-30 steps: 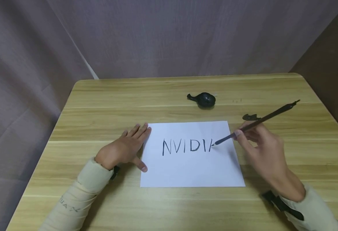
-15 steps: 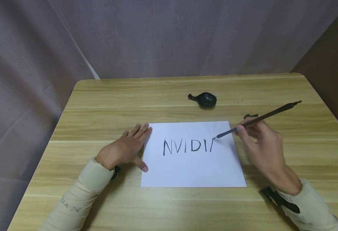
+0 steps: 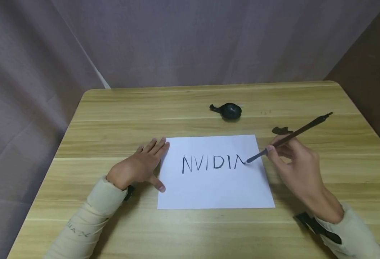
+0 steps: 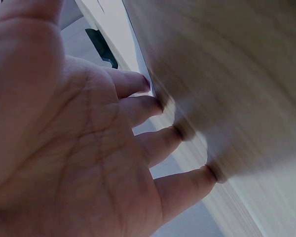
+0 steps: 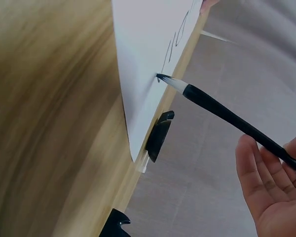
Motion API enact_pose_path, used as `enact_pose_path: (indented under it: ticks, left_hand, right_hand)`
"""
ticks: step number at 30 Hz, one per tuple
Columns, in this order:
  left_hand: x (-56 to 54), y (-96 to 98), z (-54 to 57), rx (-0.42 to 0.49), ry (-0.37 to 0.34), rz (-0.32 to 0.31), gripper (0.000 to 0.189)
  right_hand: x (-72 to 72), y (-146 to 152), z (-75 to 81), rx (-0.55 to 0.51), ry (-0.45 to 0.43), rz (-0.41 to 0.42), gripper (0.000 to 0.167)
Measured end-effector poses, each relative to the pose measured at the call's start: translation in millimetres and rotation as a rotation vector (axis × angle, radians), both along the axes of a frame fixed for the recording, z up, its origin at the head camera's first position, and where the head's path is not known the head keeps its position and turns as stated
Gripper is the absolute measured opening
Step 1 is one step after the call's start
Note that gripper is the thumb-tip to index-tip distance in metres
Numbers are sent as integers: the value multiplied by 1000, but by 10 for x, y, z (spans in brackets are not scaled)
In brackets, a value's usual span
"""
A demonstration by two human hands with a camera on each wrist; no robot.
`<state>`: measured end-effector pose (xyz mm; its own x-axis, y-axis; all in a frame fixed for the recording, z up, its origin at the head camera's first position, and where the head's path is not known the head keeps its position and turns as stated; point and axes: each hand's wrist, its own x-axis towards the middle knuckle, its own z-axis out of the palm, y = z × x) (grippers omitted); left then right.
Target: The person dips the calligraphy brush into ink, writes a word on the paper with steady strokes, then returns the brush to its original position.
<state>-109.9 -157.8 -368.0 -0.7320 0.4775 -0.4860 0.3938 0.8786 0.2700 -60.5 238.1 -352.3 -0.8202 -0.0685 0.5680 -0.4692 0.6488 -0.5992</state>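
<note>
A white sheet of paper (image 3: 209,194) lies on the wooden table, with black brushed letters reading NVIDI and a slanted stroke pair after them. My right hand (image 3: 301,172) pinches a dark ink brush (image 3: 293,136) between thumb and fingers. In the right wrist view the brush (image 5: 222,112) has a white bristle head with a black tip, which touches the paper (image 5: 138,64). My left hand (image 3: 138,167) lies with spread fingers at the paper's left edge. The left wrist view shows the palm of that hand (image 4: 89,148), fingertips resting on the table and the paper's edge.
A black gourd-shaped vessel (image 3: 230,111) stands behind the paper. A small dark carved piece (image 3: 281,130) lies at right, partly behind my right hand. Grey curtain (image 3: 190,43) hangs past the table's far edge. The wooden tabletop (image 3: 128,115) surrounds the paper.
The brush tip rose to the top of the last slanted stroke, then came down to the right, leaving a second slanted line. My left hand stays in place.
</note>
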Motion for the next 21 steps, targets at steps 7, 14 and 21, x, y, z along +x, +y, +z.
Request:
enact_pose_path:
  ticks: [7, 14, 21]
  left_hand:
    - [6, -11, 15, 7, -4, -4, 143]
    - [8, -13, 22, 7, -7, -6, 142]
    - [7, -12, 13, 7, -6, -7, 143]
  right_hand:
    - [75, 13, 47, 18, -2, 10, 15]
    - [89, -20, 112, -23, 76, 11, 21]
    - [74, -79, 109, -28, 29, 18, 21]
